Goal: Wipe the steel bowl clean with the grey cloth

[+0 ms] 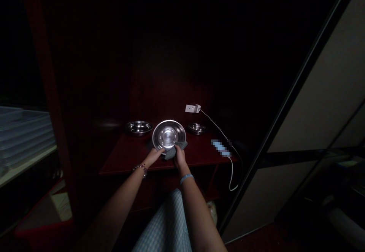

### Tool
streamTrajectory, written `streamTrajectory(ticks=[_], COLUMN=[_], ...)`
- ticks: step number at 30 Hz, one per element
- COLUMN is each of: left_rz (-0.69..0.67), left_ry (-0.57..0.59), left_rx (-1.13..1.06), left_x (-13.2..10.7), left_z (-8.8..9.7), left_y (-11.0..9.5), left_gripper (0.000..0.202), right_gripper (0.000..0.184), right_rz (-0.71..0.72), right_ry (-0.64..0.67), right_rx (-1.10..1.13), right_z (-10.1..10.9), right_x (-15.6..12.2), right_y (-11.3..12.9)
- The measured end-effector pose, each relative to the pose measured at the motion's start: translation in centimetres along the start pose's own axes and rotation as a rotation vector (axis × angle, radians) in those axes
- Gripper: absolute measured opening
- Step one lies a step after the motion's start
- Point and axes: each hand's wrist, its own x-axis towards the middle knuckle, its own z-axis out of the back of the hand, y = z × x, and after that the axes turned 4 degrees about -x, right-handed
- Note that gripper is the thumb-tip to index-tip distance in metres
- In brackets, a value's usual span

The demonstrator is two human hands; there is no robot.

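Note:
A round steel plate is tilted up toward me above a dark red shelf. My left hand grips its lower left rim; a beaded bracelet sits on that wrist. My right hand, with a light blue wristband, is closed on a grey cloth pressed against the plate's lower right edge.
A steel bowl rests on the shelf to the left, and a smaller steel bowl to the right. A white charger with a cable runs to a phone on the shelf's right end. A dark sliding door frame stands right.

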Motion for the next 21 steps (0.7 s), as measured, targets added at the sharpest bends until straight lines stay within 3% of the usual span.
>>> streamTrajectory(ticks=[8, 14, 21], left_rz=[-0.009, -0.098, -0.09], left_ry=[-0.075, -0.141, -0.216], left_rx=[-0.008, -0.114, -0.181], left_x=[0.8, 1.0, 1.1], left_z=[0.3, 0.3, 0.8], left_y=[1.0, 1.0, 0.9], left_gripper=[0.02, 0.033, 0.046], right_gripper=[0.019, 0.017, 0.018], right_rz=[0.039, 0.064, 0.089], right_ry=[0.04, 0.043, 0.062], right_rx=[-0.059, -0.142, -0.149], right_z=[0.2, 0.3, 0.3], right_x=[0.0, 0.1, 0.0], right_y=[0.0, 0.0, 0.2])
